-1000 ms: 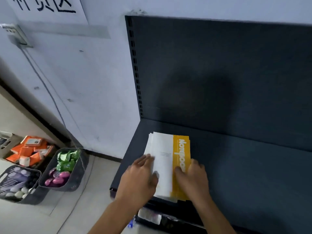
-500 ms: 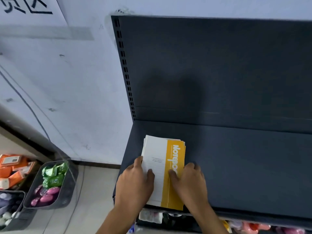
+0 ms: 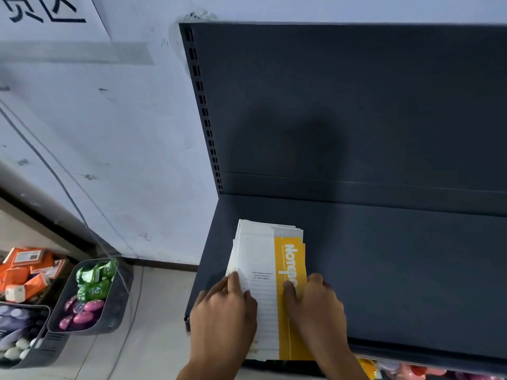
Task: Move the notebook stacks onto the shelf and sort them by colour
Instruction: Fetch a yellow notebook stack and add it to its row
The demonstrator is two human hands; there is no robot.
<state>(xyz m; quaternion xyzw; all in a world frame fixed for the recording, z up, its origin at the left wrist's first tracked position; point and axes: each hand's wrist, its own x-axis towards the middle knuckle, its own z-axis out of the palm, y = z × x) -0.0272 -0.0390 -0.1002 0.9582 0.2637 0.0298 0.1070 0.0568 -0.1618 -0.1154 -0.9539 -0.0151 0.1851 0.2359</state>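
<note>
One yellow-and-white notebook stack [image 3: 260,259] lies at the near left corner of the dark shelf [image 3: 397,270], its near end at the front edge, the left hand [image 3: 223,316] and right hand [image 3: 315,311] clasping its sides with thumbs on top; no other stack is shelved, so most moving and all colour sorting appear to remain.

Showing white, faintly ruled cover with yellow band and white lettering on top notebook [image 3: 262,270]. Presenting plain dark grey across shelf [image 3: 397,270]. Displaying green and magenta on packets [image 3: 93,283] in grey basket [image 3: 120,297], orange on boxes [image 3: 24,272].
</note>
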